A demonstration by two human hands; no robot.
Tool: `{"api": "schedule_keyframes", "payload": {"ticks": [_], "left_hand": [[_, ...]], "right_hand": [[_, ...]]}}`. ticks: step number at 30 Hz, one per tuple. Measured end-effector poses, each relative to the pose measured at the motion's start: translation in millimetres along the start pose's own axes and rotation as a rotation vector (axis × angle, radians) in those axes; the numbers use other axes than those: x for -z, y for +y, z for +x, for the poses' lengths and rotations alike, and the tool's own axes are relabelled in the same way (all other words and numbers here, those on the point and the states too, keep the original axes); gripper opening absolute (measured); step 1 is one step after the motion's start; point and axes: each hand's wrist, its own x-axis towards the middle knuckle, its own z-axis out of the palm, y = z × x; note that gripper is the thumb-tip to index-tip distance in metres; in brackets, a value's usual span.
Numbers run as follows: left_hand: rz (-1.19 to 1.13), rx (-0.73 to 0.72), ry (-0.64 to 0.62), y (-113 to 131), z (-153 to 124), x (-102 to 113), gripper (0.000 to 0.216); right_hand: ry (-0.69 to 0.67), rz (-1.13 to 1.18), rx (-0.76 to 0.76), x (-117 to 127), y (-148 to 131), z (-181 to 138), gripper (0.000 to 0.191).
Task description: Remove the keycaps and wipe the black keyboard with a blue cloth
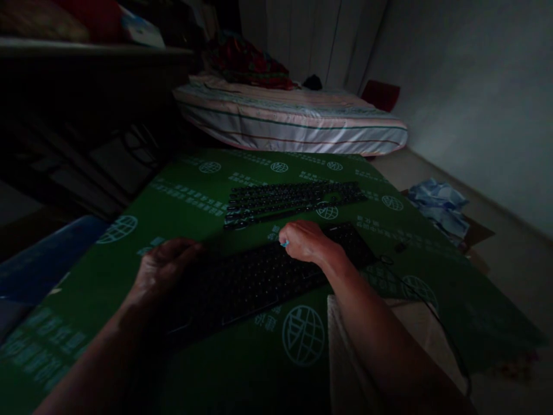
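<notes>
A black keyboard (259, 282) with its keycaps off lies at a slant on the green table covering; rows of small light dots mark its bare key positions. At its left end, my left hand (166, 262) is closed on the far corner, its fingertips dim in shadow. Over the keyboard's far edge, my right hand (302, 239) is closed in a pinch. A small light-blue bit (284, 244) shows at its fingers; what it belongs to is hidden. Beyond the hands, loose black keycaps (276, 199) lie in several rows.
A cable (432, 311) trails off the keyboard's right end. Beige cloth (337, 346) lies under my right forearm. A small dark piece (401, 247) rests to the right. Past the green table covering (181, 173) stands a bed (294, 121); a blue chair (56, 248) is at left.
</notes>
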Motion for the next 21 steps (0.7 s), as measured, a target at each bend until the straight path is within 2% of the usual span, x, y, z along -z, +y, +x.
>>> {"api": "schedule_keyframes", "payload": {"ticks": [4,13,21], "left_hand": [[0.009,-0.031,-0.030,-4.3,1.3,0.8,0.030],[-0.013,-0.023,-0.023,-4.6,-2.7,-0.5,0.031],[-0.079,-0.089,-0.012,-18.2,1.2,-4.3,0.029]], "right_hand": [[-0.021,0.048,0.006,-1.5,5.0,-3.5,0.036],[-0.001,-0.015,-0.014,-4.7,1.9,-0.2,0.035],[0.096,0.002,-0.024,-3.7,18.3,-0.9,0.032]]}}
